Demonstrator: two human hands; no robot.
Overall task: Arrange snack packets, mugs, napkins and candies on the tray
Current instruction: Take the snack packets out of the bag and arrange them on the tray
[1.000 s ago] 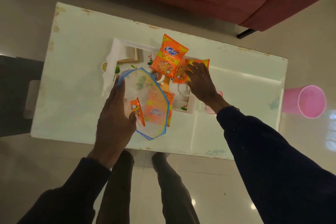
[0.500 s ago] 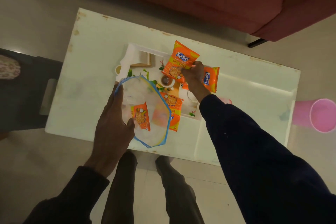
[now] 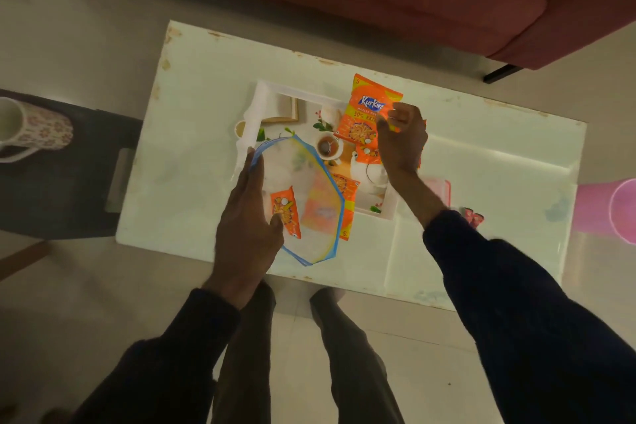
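Your right hand [image 3: 401, 138] pinches the packet [image 3: 366, 113] by its right edge, fingers curled, over the tray's [image 3: 296, 91] far side; lay it flat inside the rim. Your left hand [image 3: 246, 227], fingers straight and together, thumb clamping, holds the bag [image 3: 309, 182] open.

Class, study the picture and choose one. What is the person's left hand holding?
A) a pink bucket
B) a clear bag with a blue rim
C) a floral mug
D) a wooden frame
B: the left hand grips the clear bag at its blue-rimmed edge above the tray, while the right hand pinches the orange snack packet.
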